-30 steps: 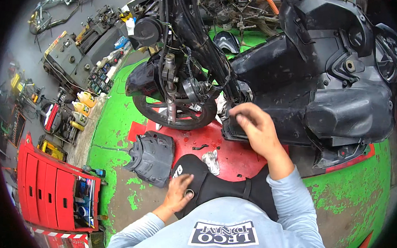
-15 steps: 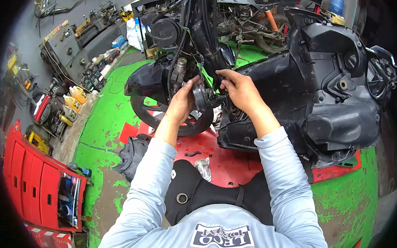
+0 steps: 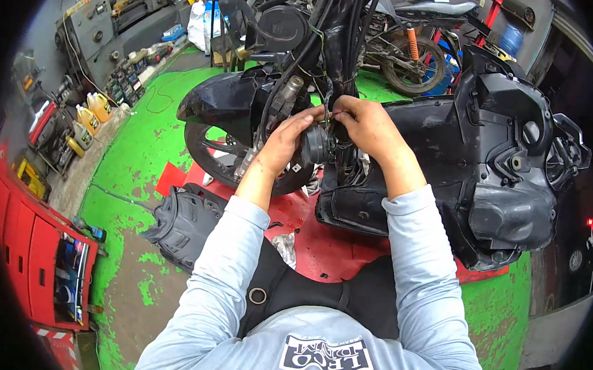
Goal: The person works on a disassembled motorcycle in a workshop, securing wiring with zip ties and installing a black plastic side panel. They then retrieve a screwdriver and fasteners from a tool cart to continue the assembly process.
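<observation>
Both bare hands meet at the front of a partly stripped motorcycle, beside its dark frame tube (image 3: 345, 48). My right hand (image 3: 372, 127) is closed in a pinch on a thin wire (image 3: 337, 113). Fingertips of my left hand (image 3: 279, 146) are closed at the same wiring, partly hidden behind the thumb. A round black part (image 3: 315, 145), possibly a horn, sits just below the fingers, between the hands. To the left are the fork leg (image 3: 285, 95), the black front fender (image 3: 224, 104) and the front wheel (image 3: 199, 141). Black cables (image 3: 301, 53) run up along the frame.
A large black body panel assembly (image 3: 421, 141) stands close on the right. Another dark panel (image 3: 189, 223) lies on the floor to the left. A rag (image 3: 285, 247) is on the red mat (image 3: 323, 249). At left stand a red cabinet (image 3: 26, 239) and yellow bottles (image 3: 98, 107); another motorcycle (image 3: 414, 58) is behind.
The view has shifted, so the motorcycle appears larger. My hands have come closer together, with the fingertips meeting at the wiring above the round black part.
</observation>
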The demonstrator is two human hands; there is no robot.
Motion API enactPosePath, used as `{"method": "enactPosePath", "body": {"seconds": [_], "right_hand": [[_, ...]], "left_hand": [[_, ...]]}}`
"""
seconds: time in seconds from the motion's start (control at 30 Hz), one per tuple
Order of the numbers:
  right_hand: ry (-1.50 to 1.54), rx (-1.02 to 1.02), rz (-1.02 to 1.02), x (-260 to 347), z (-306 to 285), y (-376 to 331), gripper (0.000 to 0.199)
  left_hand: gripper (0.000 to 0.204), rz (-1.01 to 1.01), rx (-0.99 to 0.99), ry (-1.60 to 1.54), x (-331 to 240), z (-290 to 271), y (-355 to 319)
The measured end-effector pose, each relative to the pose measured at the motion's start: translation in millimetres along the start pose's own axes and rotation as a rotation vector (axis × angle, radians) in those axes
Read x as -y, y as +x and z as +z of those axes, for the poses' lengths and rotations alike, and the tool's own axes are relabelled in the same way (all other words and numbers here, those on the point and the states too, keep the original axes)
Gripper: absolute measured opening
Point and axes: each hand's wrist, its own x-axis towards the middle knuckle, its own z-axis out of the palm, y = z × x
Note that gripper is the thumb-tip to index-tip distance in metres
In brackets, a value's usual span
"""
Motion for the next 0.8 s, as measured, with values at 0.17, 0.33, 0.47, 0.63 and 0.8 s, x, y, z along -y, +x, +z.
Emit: {"method": "enactPosePath", "body": {"seconds": [0.17,0.33,0.47,0.63,0.8], "right_hand": [[-0.143,0.018,0.007,3,-7,10,0.014],[-0.201,0.028,-0.070,1,-8,24,0.015],[-0.192,-0.002,-0.107,-2,-3,28,0.015],[-0.154,0.051,-0.037,-1,-6,30,0.013],[-0.195,0.070,-0.006,1,-8,32,0.014]], "left_hand": [[0.045,0.056,-0.120,0.308,-15,21,-4],[0.032,0.026,-0.249,0.372,-21,27,12],[0.027,0.008,-0.334,0.525,-18,31,18],[0.023,0.008,-0.407,0.526,-16,39,21],[0.023,-0.033,-0.502,0.440,-8,34,27]]}}
